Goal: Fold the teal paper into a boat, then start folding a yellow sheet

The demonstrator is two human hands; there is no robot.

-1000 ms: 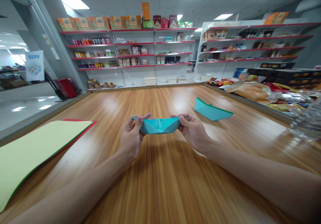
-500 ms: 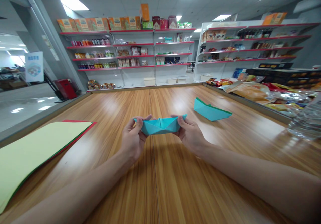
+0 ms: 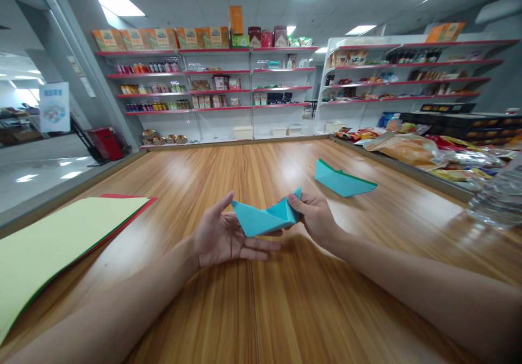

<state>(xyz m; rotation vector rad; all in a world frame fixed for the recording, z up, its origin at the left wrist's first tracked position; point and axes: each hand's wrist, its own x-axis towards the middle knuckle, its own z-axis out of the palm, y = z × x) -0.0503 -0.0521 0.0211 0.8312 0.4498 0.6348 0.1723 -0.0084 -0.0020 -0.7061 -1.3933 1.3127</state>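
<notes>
A light blue folded paper boat [image 3: 261, 220] is held above the table, tilted, its left tip free. My right hand [image 3: 316, 214] pinches the boat's right end between thumb and fingers. Beneath and to the left of it, my left hand [image 3: 224, 239] is open, palm up, thumb raised and fingers stretched out under the hull. Whether those fingers touch the paper I cannot tell. A second paper boat [image 3: 345, 181], blue with a green edge, rests on the table beyond my right hand.
On the wooden table [image 3: 196, 309], a stack of coloured paper [image 3: 73, 228], pale yellow on top, lies at the left. A clear plastic bottle [image 3: 495, 201] stands at the right edge. Snack packets [image 3: 411, 149] are heaped beyond the table's right side. Stocked shelves [image 3: 220, 89] line the back.
My left hand has let go of the boat's left end and opened palm up below it. The boat has turned and tilted in my right hand. The other boat has not moved.
</notes>
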